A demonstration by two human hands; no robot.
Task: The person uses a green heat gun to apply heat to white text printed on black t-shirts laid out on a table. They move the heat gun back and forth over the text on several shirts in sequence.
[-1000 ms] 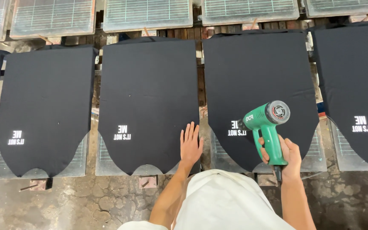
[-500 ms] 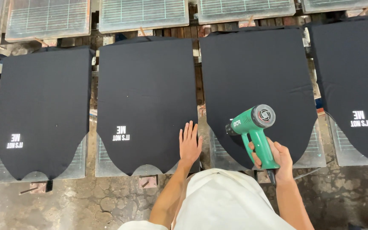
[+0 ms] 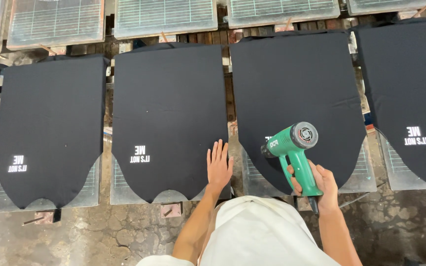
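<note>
Pressing our left hand [image 3: 219, 166] flat, fingers spread, on the middle black garment [image 3: 168, 108], we clasp the green heat gun [image 3: 294, 152] in our right hand [image 3: 321, 184], nozzle angled leftward.

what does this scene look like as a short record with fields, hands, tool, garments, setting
left hand: left hand flat, fingers spread, on the lower right edge of the black garment
right hand: right hand grips the handle of the green heat gun
tool aim: nozzle points left over the next black garment
setting: row of black garments on boards, gridded frames behind
</note>
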